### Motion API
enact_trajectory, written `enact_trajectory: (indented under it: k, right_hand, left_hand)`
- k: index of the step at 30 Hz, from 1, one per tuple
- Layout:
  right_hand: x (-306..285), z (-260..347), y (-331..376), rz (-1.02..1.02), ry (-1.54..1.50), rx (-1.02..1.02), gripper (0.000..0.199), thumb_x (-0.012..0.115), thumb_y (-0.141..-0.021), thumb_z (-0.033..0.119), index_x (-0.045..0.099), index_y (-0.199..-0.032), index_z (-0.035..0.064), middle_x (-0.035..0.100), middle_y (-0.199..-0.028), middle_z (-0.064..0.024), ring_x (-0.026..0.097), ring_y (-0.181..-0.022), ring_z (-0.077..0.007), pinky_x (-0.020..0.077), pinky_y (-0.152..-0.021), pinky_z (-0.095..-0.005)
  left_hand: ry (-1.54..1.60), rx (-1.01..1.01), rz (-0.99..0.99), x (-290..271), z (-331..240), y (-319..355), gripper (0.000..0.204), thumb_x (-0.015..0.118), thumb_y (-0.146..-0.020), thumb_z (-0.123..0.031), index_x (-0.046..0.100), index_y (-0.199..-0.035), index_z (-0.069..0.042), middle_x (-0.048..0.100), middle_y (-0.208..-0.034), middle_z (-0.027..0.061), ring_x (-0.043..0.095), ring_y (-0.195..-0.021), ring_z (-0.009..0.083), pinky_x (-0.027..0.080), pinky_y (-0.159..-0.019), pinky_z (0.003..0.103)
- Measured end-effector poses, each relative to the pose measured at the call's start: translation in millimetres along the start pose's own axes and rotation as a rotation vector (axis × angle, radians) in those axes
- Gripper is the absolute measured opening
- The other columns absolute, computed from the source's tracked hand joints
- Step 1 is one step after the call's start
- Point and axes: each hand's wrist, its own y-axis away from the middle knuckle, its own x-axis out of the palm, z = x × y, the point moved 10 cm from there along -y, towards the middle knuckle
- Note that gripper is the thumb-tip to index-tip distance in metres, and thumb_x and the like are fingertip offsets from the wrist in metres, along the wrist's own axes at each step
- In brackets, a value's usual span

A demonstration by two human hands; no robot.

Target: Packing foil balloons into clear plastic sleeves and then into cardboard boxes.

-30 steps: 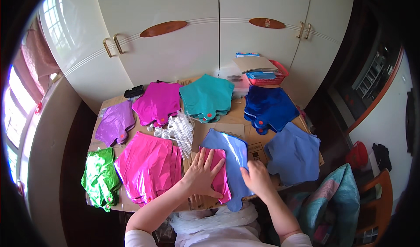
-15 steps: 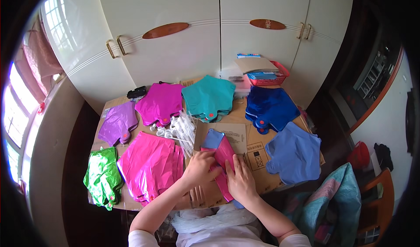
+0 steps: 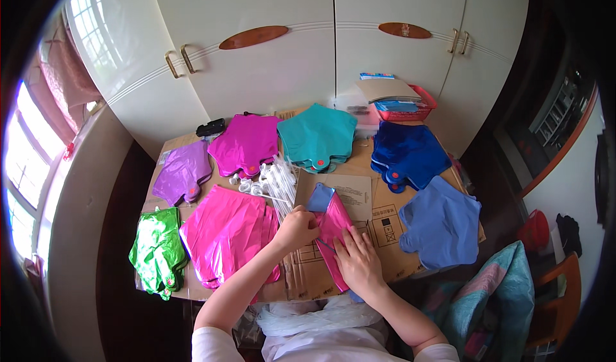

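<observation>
A folded strip of shiny pink foil balloon (image 3: 335, 223) lies slantwise on the cardboard in front of me, with a light blue foil piece (image 3: 320, 198) showing at its far end. At its left edge my left hand (image 3: 296, 228) is closed, thumb and fingertips pinching the foil. My right hand (image 3: 359, 259) lies flat on the strip's right side, fingers stretched out and pressing it down. Some of the strip's near end is hidden under the right hand. Left of my left hand is a fanned stack of flat pink foil balloons (image 3: 224, 234).
Around the cardboard-covered table lie green (image 3: 157, 250), lilac (image 3: 183, 173), magenta (image 3: 244, 144), teal (image 3: 317, 134), dark blue (image 3: 410, 153) and light blue foil balloons (image 3: 443, 221). White plastic balloon sticks (image 3: 277, 185) sit mid-table. A red basket (image 3: 420, 109) stands at the back right.
My left hand has moved slightly away from me and now pinches the strip's left edge. The right hand stays on the foil. The whole view has shifted a little.
</observation>
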Motion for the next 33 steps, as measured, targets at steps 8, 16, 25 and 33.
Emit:
enact_trajectory:
  k: [8,16,25,33]
  right_hand:
    - [8.7,-0.7,2.9,0.049,-0.037,-0.034,0.032,0.051,-0.085,0.017,0.057,-0.113,0.0009,0.054,-0.121,-0.0171,0.044,-0.122,-0.0296,0.0321,-0.103,-0.0430]
    - [3.0,-6.7,3.6,0.009,-0.147,-0.028,0.032,0.054,-0.083,0.016,0.057,-0.111,-0.0009,0.055,-0.118,-0.0180,0.048,-0.117,-0.0324,0.0330,-0.103,-0.0426]
    - [7.8,-9.9,5.8,0.044,-0.136,-0.042,0.027,0.054,-0.083,0.016,0.061,-0.103,0.0001,0.057,-0.111,-0.0212,0.049,-0.114,-0.0394,0.0342,-0.101,-0.0470]
    - [7.4,-11.5,6.7,0.087,-0.165,-0.031,0.039,0.054,-0.085,0.020,0.053,-0.121,0.0048,0.051,-0.123,-0.0199,0.044,-0.120,-0.0379,0.0316,-0.102,-0.0482]
  left_hand:
    - [-0.011,0.087,-0.002,2.7,-1.9,-0.7,0.016,0.068,-0.066,-0.017,0.061,-0.065,-0.002,0.056,-0.071,0.0131,0.058,-0.075,0.0268,0.049,-0.067,0.035]
    - [-0.218,0.045,-0.027,-9.5,-26.6,5.1,0.019,0.070,-0.069,-0.016,0.064,-0.082,-0.004,0.059,-0.091,0.0137,0.059,-0.083,0.0268,0.049,-0.074,0.035]
    - [-0.282,0.595,0.115,41.4,-81.4,17.7,0.047,0.047,-0.090,-0.031,0.045,-0.129,-0.006,0.046,-0.133,0.0107,0.043,-0.123,0.0250,0.036,-0.096,0.039]
    - [-0.537,0.435,0.047,30.0,-58.9,-6.4,0.066,0.045,-0.085,-0.052,0.039,-0.134,-0.009,0.042,-0.137,0.0067,0.039,-0.125,0.0253,0.031,-0.098,0.043]
